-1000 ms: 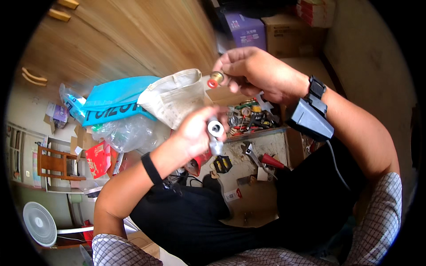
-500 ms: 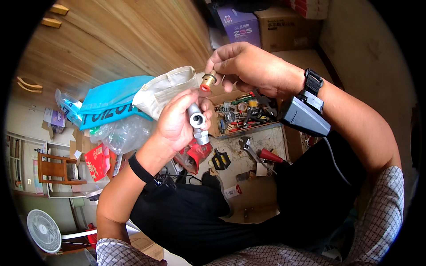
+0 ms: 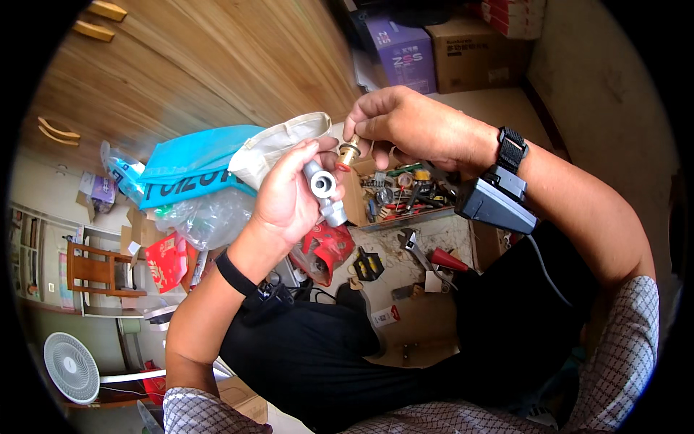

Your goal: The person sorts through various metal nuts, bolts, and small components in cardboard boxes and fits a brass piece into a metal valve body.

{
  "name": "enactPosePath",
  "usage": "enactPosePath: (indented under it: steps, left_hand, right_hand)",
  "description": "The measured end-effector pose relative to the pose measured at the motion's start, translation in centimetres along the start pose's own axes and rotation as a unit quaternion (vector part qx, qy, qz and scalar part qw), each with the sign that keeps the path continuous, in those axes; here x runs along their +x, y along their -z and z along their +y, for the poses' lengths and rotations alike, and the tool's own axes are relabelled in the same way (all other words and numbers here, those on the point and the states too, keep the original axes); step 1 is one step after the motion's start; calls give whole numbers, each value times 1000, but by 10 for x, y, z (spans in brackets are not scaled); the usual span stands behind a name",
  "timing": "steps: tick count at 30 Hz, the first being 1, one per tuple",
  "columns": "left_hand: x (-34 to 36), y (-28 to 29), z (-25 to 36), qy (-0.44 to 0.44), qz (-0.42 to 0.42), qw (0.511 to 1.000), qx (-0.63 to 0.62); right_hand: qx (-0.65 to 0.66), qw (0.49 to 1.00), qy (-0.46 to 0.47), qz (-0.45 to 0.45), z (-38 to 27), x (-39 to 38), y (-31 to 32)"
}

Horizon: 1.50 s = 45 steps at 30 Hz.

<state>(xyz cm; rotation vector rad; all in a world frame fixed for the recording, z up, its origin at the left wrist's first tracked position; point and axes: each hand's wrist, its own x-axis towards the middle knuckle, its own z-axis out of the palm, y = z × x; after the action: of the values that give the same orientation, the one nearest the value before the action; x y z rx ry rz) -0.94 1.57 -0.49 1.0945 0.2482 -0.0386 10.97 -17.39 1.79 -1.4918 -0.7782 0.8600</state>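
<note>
The left hand point(image 3: 285, 199) grips a grey metal pipe fitting point(image 3: 324, 189) with a round opening. Just above it, the right hand point(image 3: 405, 126) pinches a small brass cartridge point(image 3: 348, 153) between fingertips, over a cluttered toolbox point(image 3: 405, 195).

I see little room between my left hand point(image 3: 289, 199) and right hand point(image 3: 408, 126). At nine o'clock bags point(image 3: 195, 163) crowd in; at five o'clock a tool tray point(image 3: 405, 192) and wrench point(image 3: 413, 246) block. Twelve o'clock, toward the wooden wall point(image 3: 238, 58), stays open.
</note>
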Motion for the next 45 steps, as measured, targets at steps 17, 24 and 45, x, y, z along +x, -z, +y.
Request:
enactPosePath:
  steps: [17, 24, 45]
  left_hand:
    - [21, 32, 43, -72, 38, 930, -359]
    - [21, 34, 40, -43, 28, 953, -298]
    - [-10, 48, 9, -30, -10, 998, -45]
  right_hand:
    - [23, 996, -10, -89, -8, -1, -31]
    - [101, 987, -1, -122, -6, 7, -46]
    - [86, 989, 35, -116, -5, 11, -51]
